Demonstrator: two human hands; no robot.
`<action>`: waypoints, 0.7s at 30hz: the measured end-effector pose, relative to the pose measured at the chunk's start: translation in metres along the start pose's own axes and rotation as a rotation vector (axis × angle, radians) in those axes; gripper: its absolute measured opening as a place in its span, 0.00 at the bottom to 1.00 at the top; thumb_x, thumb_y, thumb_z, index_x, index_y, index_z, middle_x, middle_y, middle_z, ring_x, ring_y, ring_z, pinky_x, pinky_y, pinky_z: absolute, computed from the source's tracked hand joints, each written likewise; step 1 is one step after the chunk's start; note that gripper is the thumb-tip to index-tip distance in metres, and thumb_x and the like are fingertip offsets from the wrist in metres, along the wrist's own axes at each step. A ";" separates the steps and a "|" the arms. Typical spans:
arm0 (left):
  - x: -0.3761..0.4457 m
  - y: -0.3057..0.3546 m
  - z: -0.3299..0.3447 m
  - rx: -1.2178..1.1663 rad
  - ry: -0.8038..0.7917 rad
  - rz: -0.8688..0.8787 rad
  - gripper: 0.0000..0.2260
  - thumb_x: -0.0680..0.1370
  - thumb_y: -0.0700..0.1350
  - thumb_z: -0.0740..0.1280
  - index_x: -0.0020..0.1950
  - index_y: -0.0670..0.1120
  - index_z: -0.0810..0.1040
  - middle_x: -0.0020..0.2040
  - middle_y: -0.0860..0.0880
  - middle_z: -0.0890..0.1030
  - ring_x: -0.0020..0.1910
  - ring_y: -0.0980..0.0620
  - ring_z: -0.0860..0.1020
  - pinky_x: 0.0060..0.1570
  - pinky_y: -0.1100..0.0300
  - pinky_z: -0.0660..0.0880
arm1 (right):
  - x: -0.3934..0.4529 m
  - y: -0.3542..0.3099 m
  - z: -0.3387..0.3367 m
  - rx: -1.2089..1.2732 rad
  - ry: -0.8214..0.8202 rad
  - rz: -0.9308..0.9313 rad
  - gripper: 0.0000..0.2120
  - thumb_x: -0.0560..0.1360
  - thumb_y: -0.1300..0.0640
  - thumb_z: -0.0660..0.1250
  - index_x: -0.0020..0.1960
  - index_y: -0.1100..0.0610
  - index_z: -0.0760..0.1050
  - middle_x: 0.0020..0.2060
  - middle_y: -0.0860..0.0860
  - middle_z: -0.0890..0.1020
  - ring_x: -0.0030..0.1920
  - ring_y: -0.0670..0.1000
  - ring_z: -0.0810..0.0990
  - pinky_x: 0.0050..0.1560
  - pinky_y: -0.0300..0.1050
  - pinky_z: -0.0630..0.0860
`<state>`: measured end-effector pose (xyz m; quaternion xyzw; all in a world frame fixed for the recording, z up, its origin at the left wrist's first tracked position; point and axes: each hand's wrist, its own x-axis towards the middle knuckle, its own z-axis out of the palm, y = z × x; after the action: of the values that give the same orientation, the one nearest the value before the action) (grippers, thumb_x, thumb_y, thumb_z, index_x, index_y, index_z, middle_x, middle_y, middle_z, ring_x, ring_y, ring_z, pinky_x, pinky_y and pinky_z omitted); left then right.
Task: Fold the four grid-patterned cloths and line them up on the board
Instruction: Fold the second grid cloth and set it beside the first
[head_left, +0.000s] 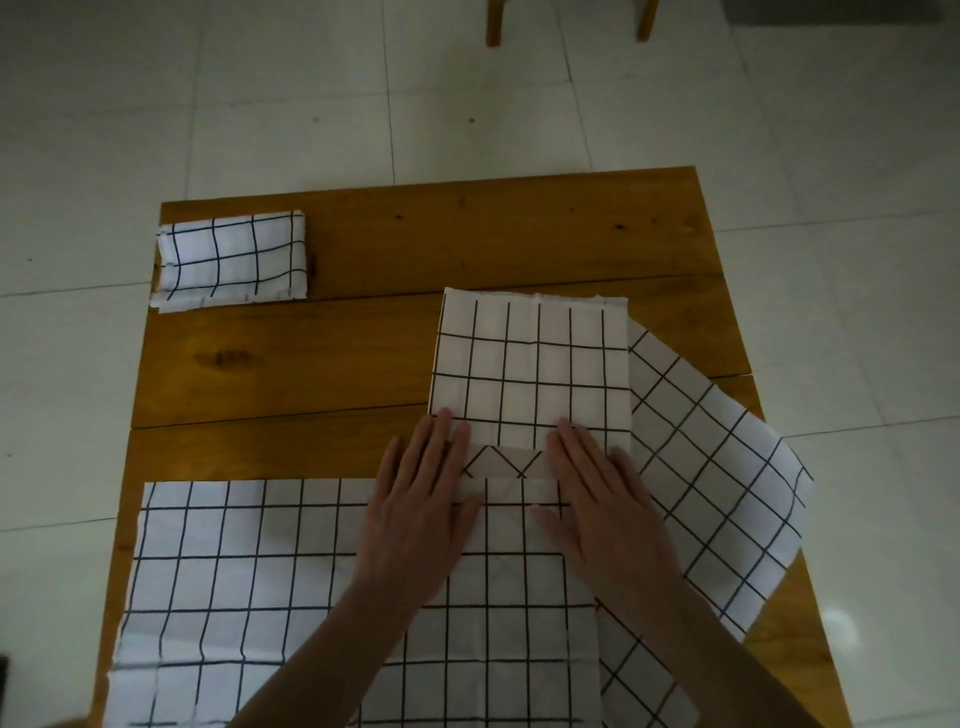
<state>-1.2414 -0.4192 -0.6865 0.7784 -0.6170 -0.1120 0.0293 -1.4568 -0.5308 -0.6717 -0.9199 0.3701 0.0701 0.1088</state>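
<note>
One folded cloth (231, 260) has been set down at the board's (467, 239) eleven o'clock corner, so a single cloth of the four can be counted as finished. A second, half-folded cloth (530, 364) lies at about two o'clock of the board's centre and is being pressed flat along its near edge: the left hand (421, 499) and the right hand (597, 499) are laid on it side by side with fingers straight and nothing gripped. A third, unfolded cloth (234, 597) is spread across the near half of the board, from six to eight o'clock, and a fourth, skewed cloth (727, 467) is seen at four o'clock, partly beneath the others. It is judged that roughly a quarter is done: one fold is to be completed, two cloths folded, and the row lined up.
</note>
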 end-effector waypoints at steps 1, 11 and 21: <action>0.000 -0.002 0.000 0.004 -0.006 0.004 0.32 0.86 0.61 0.51 0.85 0.46 0.49 0.86 0.46 0.48 0.84 0.47 0.47 0.80 0.41 0.58 | -0.004 0.007 -0.001 -0.005 -0.005 0.018 0.36 0.85 0.35 0.43 0.84 0.55 0.47 0.84 0.51 0.47 0.83 0.50 0.47 0.80 0.59 0.57; -0.001 -0.004 -0.005 0.002 -0.026 0.030 0.33 0.86 0.63 0.47 0.85 0.45 0.47 0.86 0.45 0.47 0.84 0.47 0.47 0.80 0.43 0.55 | -0.014 0.021 -0.003 0.086 0.052 0.160 0.36 0.84 0.35 0.47 0.84 0.55 0.48 0.84 0.51 0.49 0.83 0.51 0.47 0.80 0.60 0.57; -0.002 0.014 -0.009 0.085 0.038 0.023 0.32 0.86 0.62 0.51 0.82 0.41 0.61 0.81 0.40 0.63 0.79 0.41 0.64 0.78 0.37 0.58 | 0.007 0.014 -0.021 0.618 0.388 0.583 0.25 0.81 0.53 0.68 0.76 0.56 0.67 0.68 0.57 0.71 0.66 0.56 0.68 0.61 0.56 0.75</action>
<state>-1.2530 -0.4219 -0.6746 0.7737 -0.6295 -0.0709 0.0092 -1.4604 -0.5510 -0.6549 -0.6982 0.6302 -0.1892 0.2820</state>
